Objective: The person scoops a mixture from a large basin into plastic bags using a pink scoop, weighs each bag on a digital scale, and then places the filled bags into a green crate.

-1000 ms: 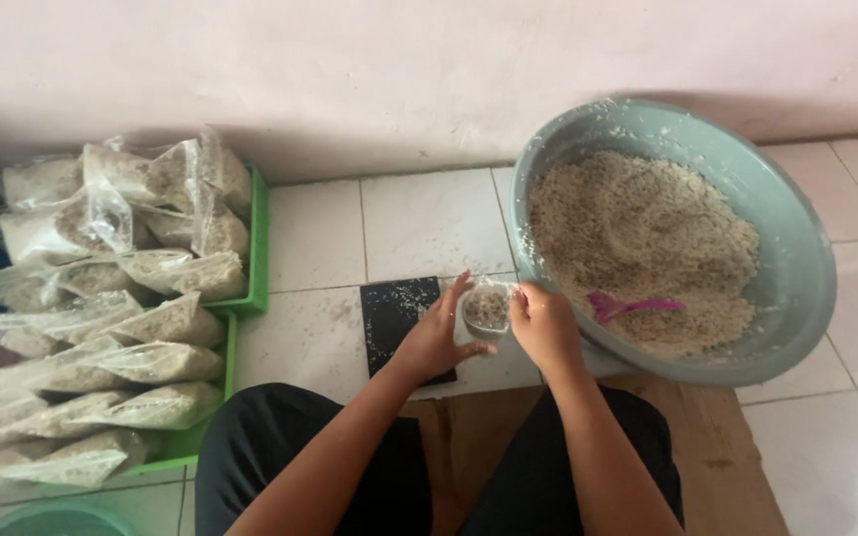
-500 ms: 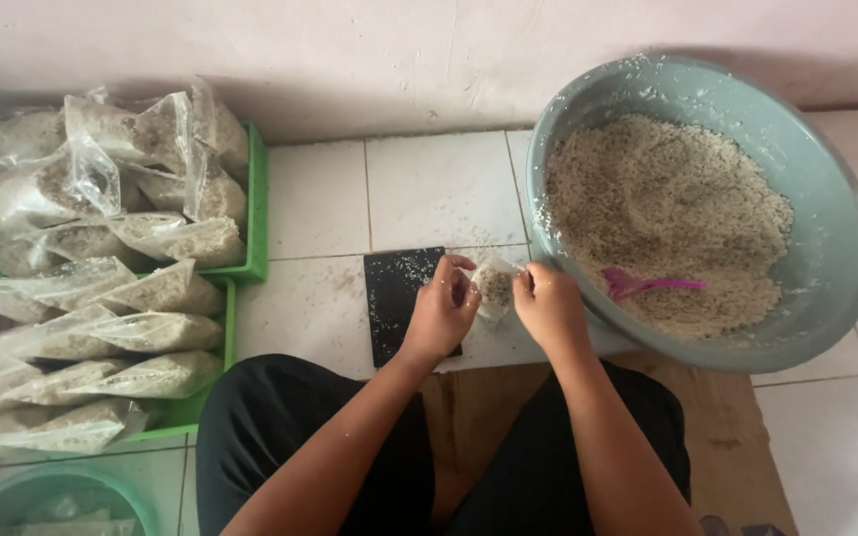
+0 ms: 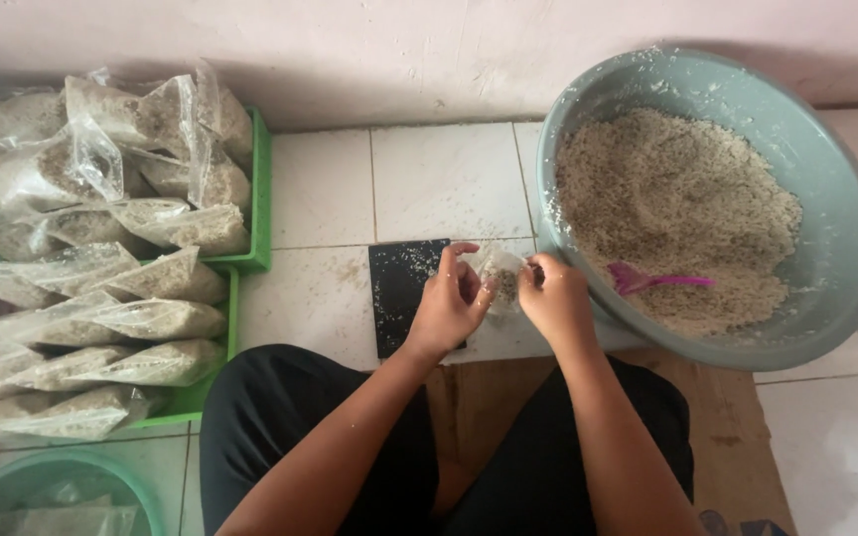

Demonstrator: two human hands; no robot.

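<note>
Basically one view, head camera looking down: small clear bag [image 3: 500, 278] of pale grainy mix is pinched between both hands, just above the floor tiles [image 3: 444, 179], over the right edge of a flat black scale [image 3: 404, 293]. Left hand [image 3: 446, 308] holds the bag's left side, fingers [image 3: 464, 270] curled narrow around the plastic; right hand [image 3: 551, 298] holds its right side, fingers closed on the bag's top, thumb forward. The bag sits directly between the two hands, touching both, neither nearer. Its long axis looks roughly upright with the mouth up, but it is small and partly hidden by the fingers, so tilt is hard to tell.

Just right of the right hand: big grey-green basin [image 3: 851, 233] full of the same grainy mix, with a pink scoop [image 3: 652, 281] lying on it, handle pointing right, close to the right hand but not touched.

Far left, well apart from the hands: green trays [image 3: 262, 199] stacked with filled clear bags [image 3: 141, 228]. A green bowl [image 3: 141, 486] shows at bottom left. Person sits on brown cardboard [image 3: 737, 417], knees in dark trousers under the forearms.
</note>
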